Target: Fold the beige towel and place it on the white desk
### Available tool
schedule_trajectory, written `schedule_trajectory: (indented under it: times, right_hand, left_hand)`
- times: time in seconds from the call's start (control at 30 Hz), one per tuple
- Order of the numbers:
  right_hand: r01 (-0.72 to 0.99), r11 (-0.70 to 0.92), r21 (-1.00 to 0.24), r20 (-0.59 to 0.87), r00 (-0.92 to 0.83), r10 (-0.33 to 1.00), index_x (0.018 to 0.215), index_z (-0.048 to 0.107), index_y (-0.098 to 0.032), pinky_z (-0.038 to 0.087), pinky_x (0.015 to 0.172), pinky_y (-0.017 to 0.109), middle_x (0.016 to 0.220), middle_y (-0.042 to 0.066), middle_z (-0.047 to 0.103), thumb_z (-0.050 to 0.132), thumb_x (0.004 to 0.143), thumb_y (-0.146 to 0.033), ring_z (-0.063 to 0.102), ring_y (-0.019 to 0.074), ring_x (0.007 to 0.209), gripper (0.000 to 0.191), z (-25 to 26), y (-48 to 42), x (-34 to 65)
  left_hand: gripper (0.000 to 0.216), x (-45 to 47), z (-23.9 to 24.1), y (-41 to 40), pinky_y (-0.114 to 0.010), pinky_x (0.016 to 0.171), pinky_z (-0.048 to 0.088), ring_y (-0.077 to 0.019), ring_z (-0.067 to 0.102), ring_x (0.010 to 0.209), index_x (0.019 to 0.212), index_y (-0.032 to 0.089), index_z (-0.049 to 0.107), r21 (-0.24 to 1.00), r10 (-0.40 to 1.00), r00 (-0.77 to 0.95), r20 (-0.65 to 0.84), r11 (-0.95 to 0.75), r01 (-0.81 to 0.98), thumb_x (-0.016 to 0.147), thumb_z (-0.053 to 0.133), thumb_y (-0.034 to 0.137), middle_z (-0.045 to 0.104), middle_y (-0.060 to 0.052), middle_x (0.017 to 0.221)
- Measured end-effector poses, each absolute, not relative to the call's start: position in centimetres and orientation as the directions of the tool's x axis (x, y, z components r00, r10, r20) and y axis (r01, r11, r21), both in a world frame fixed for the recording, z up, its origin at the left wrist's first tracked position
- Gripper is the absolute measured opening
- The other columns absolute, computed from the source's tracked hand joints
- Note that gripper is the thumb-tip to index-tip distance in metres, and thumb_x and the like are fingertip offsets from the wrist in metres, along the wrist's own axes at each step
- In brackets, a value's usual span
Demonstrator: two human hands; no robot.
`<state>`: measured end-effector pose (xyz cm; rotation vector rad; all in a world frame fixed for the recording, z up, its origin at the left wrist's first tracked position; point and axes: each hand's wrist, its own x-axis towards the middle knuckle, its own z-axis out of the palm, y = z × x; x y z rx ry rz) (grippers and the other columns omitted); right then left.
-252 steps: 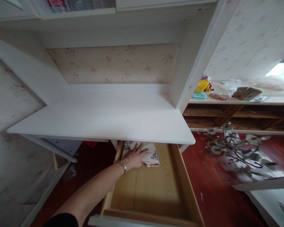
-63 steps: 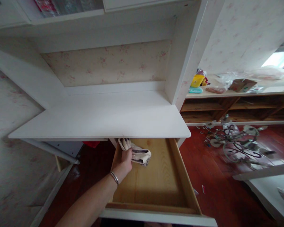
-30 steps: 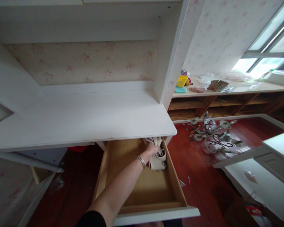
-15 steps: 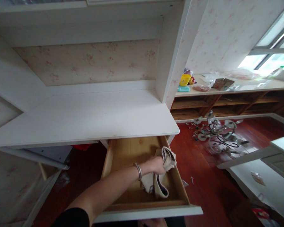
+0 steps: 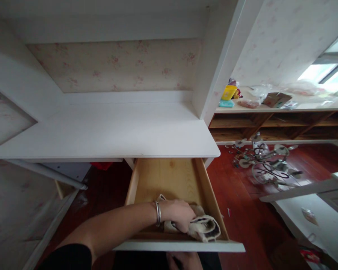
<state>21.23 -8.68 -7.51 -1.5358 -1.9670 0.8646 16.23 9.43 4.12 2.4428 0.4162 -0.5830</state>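
My left hand (image 5: pixel 181 214), with a silver bangle on its wrist, is closed on a crumpled beige cloth (image 5: pixel 205 228) inside a pulled-out wooden drawer (image 5: pixel 166 178). The cloth lies bunched near the drawer's front right corner, its dark inner side showing in the folds. Part of it is hidden under the hand. Below the white drawer front (image 5: pixel 146 246), at the bottom edge of the view, my right hand (image 5: pixel 187 260) shows only in part, and its grip cannot be made out.
Over the drawer is a white desktop (image 5: pixel 124 131) with a hutch. A chandelier (image 5: pixel 270 161) lies on the red wooden floor at right. Behind it, a low shelf (image 5: pixel 242 110) bears a yellow container (image 5: pixel 228 92), a cardboard box (image 5: pixel 276 99) and plastic bags. White furniture (image 5: pixel 298 213) stands at right.
My left hand has moved down toward the drawer front with the cloth, which now lies lower and more bunched. More of my right hand shows below the drawer. The view has shifted slightly.
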Motion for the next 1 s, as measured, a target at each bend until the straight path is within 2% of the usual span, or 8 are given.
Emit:
schedule_trajectory:
  times: [0.17,0.3,0.4,0.57,0.7,0.87,0.93,1.0]
  right_hand:
    - [0.639,0.153,-0.754,-0.024,-0.259,0.966,0.093,0.076,-0.025,0.049,0.084,0.032,0.092,0.005,0.074,0.047,0.096,-0.032,0.066,0.0226,0.085,0.030,-4.7,-8.3,21.5]
    - [0.612,0.109,-0.783,-0.049,-0.236,0.971,0.093,0.076,-0.025,0.049,0.087,0.035,0.094,0.006,0.075,0.045,0.098,-0.038,0.067,0.0246,0.089,0.034,-4.4,-8.4,21.4]
    - [0.605,0.116,-0.788,-0.040,-0.238,0.970,0.096,0.076,-0.025,0.049,0.089,0.036,0.097,0.005,0.075,0.045,0.098,-0.039,0.067,0.0250,0.093,0.034,-4.6,-8.5,21.3]
    - [0.608,0.079,-0.790,-0.055,-0.199,0.978,0.098,0.077,-0.026,0.049,0.090,0.037,0.100,0.005,0.074,0.045,0.098,-0.043,0.067,0.0253,0.095,0.036,-4.3,-8.6,21.3]
    - [0.606,0.074,-0.792,-0.068,-0.208,0.976,0.100,0.076,-0.027,0.049,0.091,0.036,0.101,0.004,0.075,0.045,0.098,-0.039,0.067,0.0248,0.097,0.034,-4.1,-8.7,21.2]
    - [0.593,0.075,-0.802,-0.069,-0.217,0.974,0.098,0.077,-0.025,0.050,0.088,0.036,0.100,0.004,0.075,0.045,0.099,-0.040,0.068,0.0248,0.094,0.035,-4.2,-8.7,21.2]
    - [0.587,0.075,-0.806,-0.061,-0.209,0.976,0.098,0.077,-0.026,0.050,0.091,0.037,0.102,0.005,0.075,0.045,0.099,-0.041,0.068,0.0257,0.097,0.035,-4.3,-8.7,21.2]
    - [0.586,0.067,-0.807,-0.067,-0.203,0.977,0.098,0.077,-0.026,0.049,0.092,0.038,0.105,0.005,0.074,0.045,0.099,-0.043,0.067,0.0264,0.099,0.036,-4.4,-8.6,21.2]
  left_hand:
    - [0.024,13.4,4.1,10.1,-0.038,0.065,0.051,-0.0277,0.064,0.059,0.044,0.023,0.048,0.550,0.179,0.848,-0.498,-0.691,0.469,0.048,0.066,0.009,0.056,-0.003,0.047]
    - [0.028,10.8,2.2,11.2,-0.040,0.074,0.053,-0.0296,0.066,0.065,0.040,0.024,0.050,0.628,0.292,0.771,-0.566,-0.453,0.633,0.043,0.069,0.004,0.055,-0.002,0.045]
    - [0.029,9.1,0.6,11.9,-0.043,0.081,0.052,-0.0318,0.068,0.073,0.042,0.024,0.052,0.592,0.418,0.653,-0.631,-0.284,0.754,0.044,0.072,0.003,0.060,-0.005,0.051]
    - [0.031,6.1,-0.1,12.6,-0.039,0.082,0.052,-0.0276,0.067,0.070,0.042,0.026,0.051,0.517,0.492,0.577,-0.652,-0.269,0.813,0.047,0.078,0.011,0.061,-0.004,0.051]
    - [0.033,3.6,1.4,13.4,-0.037,0.085,0.050,-0.0265,0.068,0.078,0.042,0.024,0.049,0.510,0.539,0.660,-0.524,-0.422,0.749,0.055,0.077,0.013,0.063,-0.006,0.054]
    - [0.034,3.6,4.2,14.0,-0.040,0.081,0.048,-0.0278,0.067,0.083,0.041,0.020,0.048,0.338,0.354,0.814,-0.461,-0.778,0.530,0.063,0.068,0.002,0.067,-0.012,0.062]
    - [0.034,4.2,4.7,13.8,-0.042,0.080,0.048,-0.0284,0.067,0.083,0.042,0.019,0.048,0.324,0.302,0.850,-0.432,-0.827,0.459,0.066,0.063,0.000,0.068,-0.013,0.064]
    - [0.033,4.3,4.7,13.7,-0.042,0.081,0.048,-0.0281,0.067,0.081,0.042,0.021,0.050,0.372,0.412,0.836,-0.364,-0.758,0.535,0.068,0.063,0.004,0.068,-0.013,0.064]
